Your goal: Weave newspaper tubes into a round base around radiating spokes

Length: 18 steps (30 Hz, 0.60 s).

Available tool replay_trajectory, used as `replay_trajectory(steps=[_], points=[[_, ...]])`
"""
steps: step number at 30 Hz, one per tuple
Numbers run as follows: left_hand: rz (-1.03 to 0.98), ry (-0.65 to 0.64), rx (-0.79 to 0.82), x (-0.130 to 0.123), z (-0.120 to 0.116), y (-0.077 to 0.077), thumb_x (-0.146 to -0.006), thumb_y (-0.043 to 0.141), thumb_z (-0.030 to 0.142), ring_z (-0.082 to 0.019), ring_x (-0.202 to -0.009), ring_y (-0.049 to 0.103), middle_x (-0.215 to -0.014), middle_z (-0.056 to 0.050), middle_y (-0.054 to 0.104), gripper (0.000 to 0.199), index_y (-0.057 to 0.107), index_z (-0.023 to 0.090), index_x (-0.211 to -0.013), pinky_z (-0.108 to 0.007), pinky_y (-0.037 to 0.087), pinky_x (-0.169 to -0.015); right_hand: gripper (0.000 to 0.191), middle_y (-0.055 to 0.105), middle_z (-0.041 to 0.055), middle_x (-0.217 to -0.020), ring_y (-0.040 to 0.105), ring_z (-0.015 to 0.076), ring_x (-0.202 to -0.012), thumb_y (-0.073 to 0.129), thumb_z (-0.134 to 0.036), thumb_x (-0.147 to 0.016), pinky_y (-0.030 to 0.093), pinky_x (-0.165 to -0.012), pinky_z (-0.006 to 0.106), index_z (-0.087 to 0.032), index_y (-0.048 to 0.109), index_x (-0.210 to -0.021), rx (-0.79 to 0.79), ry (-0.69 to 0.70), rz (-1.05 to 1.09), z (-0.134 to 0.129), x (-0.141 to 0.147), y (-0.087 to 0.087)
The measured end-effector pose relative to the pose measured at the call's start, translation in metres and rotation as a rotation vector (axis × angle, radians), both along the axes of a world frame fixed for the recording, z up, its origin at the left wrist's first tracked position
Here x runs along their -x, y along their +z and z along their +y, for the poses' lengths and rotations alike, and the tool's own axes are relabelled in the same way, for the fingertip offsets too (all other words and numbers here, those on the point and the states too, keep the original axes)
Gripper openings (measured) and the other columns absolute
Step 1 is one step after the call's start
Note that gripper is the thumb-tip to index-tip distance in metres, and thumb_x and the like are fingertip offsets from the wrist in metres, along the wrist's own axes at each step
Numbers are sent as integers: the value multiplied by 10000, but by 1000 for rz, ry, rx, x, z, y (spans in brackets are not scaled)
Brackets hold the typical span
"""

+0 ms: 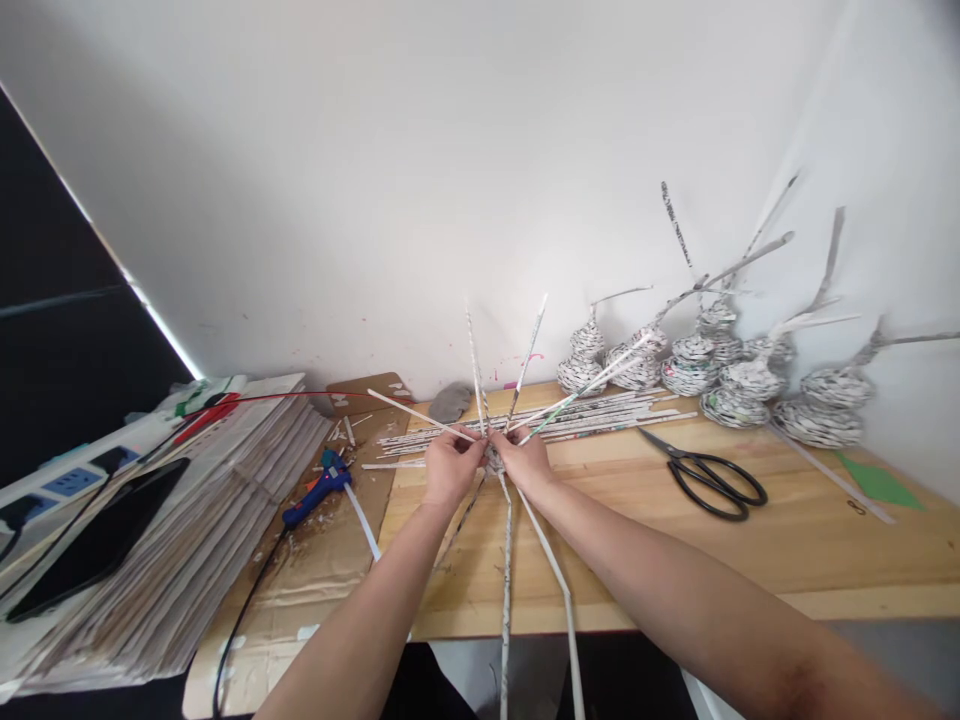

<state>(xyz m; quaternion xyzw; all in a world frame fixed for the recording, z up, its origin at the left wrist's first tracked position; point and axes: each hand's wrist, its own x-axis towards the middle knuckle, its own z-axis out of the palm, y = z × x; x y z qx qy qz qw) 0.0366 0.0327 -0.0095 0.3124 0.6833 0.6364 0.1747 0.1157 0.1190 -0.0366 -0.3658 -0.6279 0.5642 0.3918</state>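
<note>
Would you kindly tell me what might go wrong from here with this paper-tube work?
The paper tubes meeting at the left hand and right hand could slip apart if either grip loosens. One tube reaching toward the person, the bent tube on the right, might crease further at its bend. The blue glue gun lies on cardboard; if it is hot, which I cannot tell, it might scorch the surface.

A plain white wall rises behind the bench, with a few pink marks (low down, close to the back edge). Left of the bench is a dark panel, a bright strip of light slanting along its border. The top is pale, grained wood; grey, perhaps floor, shows below its front edge.
</note>
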Motion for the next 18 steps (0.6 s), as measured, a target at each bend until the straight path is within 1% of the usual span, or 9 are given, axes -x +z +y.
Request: replay_trajectory(steps=[4, 8, 10, 13, 16, 18], points=[[158, 51, 0, -2, -1, -5, -693, 691, 312, -153, -550, 629, -630, -12, 657, 143, 656, 180, -735, -263, 520, -571, 385, 603, 9, -541, 582, 185, -579, 662, -559, -670, 384, -541, 278, -206, 561, -553, 48, -14, -19, -1, 0, 1], [258, 110, 4, -8, -4, -6, -714, 666, 304, -160, -587, 637, -647, -24, 676, 122, 675, 185, -738, -254, 506, -593, 356, 609, 9, -545, 579, 180, -581, 664, -519, -668, 395, -552, 281, -200, 578, -538, 77, -13, -22, -3, -1, 5], [305, 113, 16, -9, -5, -5, -720, 657, 296, -164, -617, 647, -675, -31, 690, 111, 686, 189, -726, -250, 500, -602, 320, 626, 12, -570, 583, 181, -594, 654, -493, -676, 397, -555, 281, -198, 603, -563, 79, 9, 5, -3, -1, 5], [262, 121, 46, -7, -4, -4, -711, 659, 286, -176, -603, 653, -653, -31, 690, 111, 704, 187, -738, -259, 499, -593, 271, 639, 11, -606, 585, 178, -615, 645, -456, -686, 405, -569, 279, -201, 615, -601, 63, 29, 42, -4, -1, 3], [176, 148, 77, -3, -3, -4, -695, 668, 279, -188, -573, 656, -620, -30, 683, 125, 714, 180, -755, -271, 500, -580, 263, 594, -14, -561, 553, 160, -576, 653, -432, -690, 406, -559, 273, -214, 562, -576, 38, 53, 68, -7, -1, 3], [195, 155, 94, 0, -4, -4, -695, 669, 277, -190, -586, 660, -634, -32, 692, 128, 724, 181, -760, -268, 499, -584, 293, 569, -26, -537, 533, 151, -552, 667, -453, -691, 401, -541, 267, -217, 540, -572, 29, 89, 96, -9, -2, 3]])
